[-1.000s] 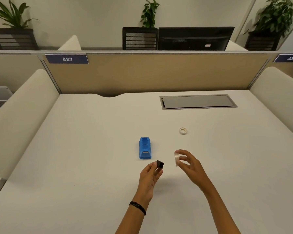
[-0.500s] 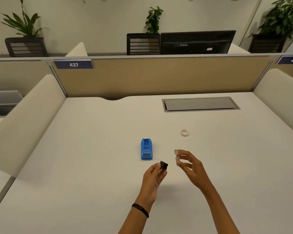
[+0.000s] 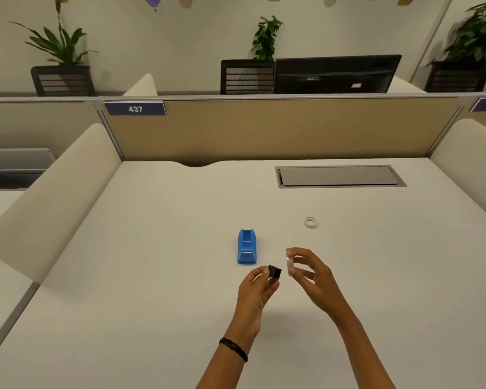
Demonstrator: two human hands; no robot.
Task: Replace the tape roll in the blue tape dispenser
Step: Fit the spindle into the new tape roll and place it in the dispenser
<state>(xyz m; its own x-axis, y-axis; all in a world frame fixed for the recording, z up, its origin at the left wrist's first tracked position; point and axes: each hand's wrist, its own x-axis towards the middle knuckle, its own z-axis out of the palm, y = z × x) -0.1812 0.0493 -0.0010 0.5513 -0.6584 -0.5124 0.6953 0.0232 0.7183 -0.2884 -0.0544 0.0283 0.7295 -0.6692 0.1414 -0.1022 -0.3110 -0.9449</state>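
Our left hand (image 3: 257,293) pinching a black core (image 3: 274,271), our right hand (image 3: 310,275) gripping a tape roll (image 3: 289,261), blue dispenser (image 3: 246,247) just beyond our left hand

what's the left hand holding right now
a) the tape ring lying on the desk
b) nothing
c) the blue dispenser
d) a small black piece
d: the left hand pinches a small black piece at its fingertips, while the dispenser and the ring sit untouched on the desk.

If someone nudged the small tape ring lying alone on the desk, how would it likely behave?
The tape ring lies flat on the desk, so it would probably slide, not roll. It looks thin and hollow, so likely very light. Stood on edge, it would probably roll.
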